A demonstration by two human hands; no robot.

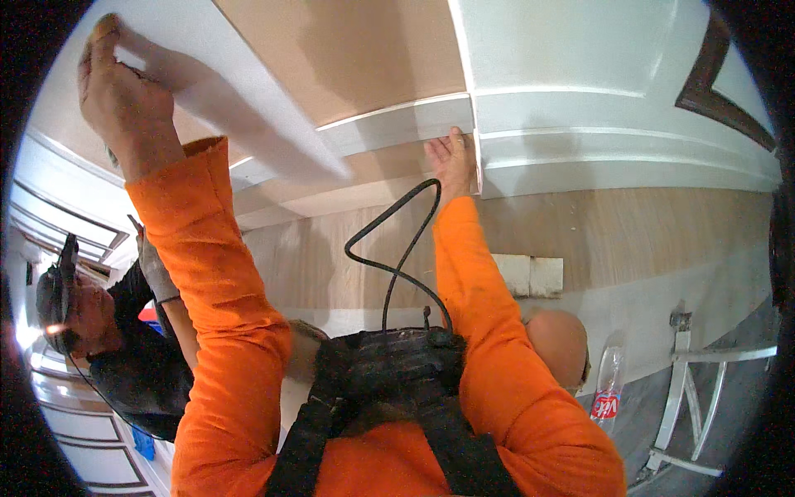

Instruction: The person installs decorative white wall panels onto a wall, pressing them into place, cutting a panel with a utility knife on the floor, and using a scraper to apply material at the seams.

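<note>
My left hand (126, 93), in an orange sleeve, is raised at the upper left against a pale panel (257, 74), its fingers curled; what they hold, if anything, is hidden. My right hand (447, 156) rests with fingers outstretched on the low trim (389, 153) below a beige panel (373, 50), beside a narrow white vertical edge (474, 157). A black looped cord (364, 240) rises from the dark gear on my chest, passing just below my right hand.
A co-worker (132, 348) in black is close at my left, a grey-gloved hand (153, 265) raised. Light boards (527, 276) lie on the wood-look floor (621, 232). A plastic bottle (609, 381) and a metal frame (686, 389) are at the right, below white panelling (571, 50).
</note>
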